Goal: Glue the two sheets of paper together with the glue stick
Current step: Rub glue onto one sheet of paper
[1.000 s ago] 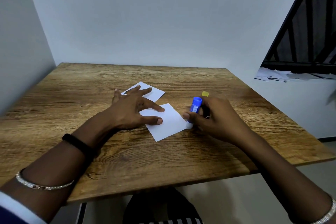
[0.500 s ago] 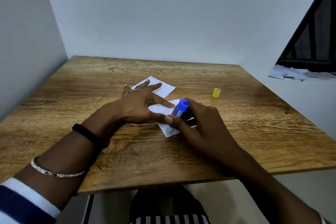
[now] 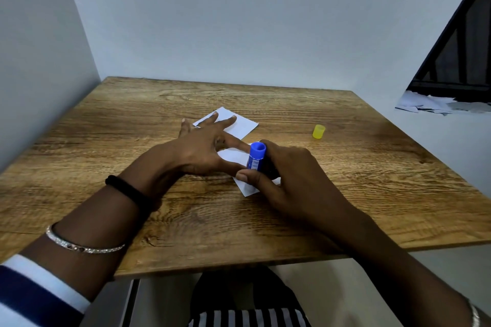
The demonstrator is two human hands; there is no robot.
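In the head view, the glue stick (image 3: 255, 158) was gripped upright in the right hand (image 3: 285, 175) over the near sheet (image 3: 248, 186), pinned by the flat, spread left hand (image 3: 204, 151). The yellow cap (image 3: 318, 131) was off. Joining with the far sheet (image 3: 240, 125) was judged outstanding.
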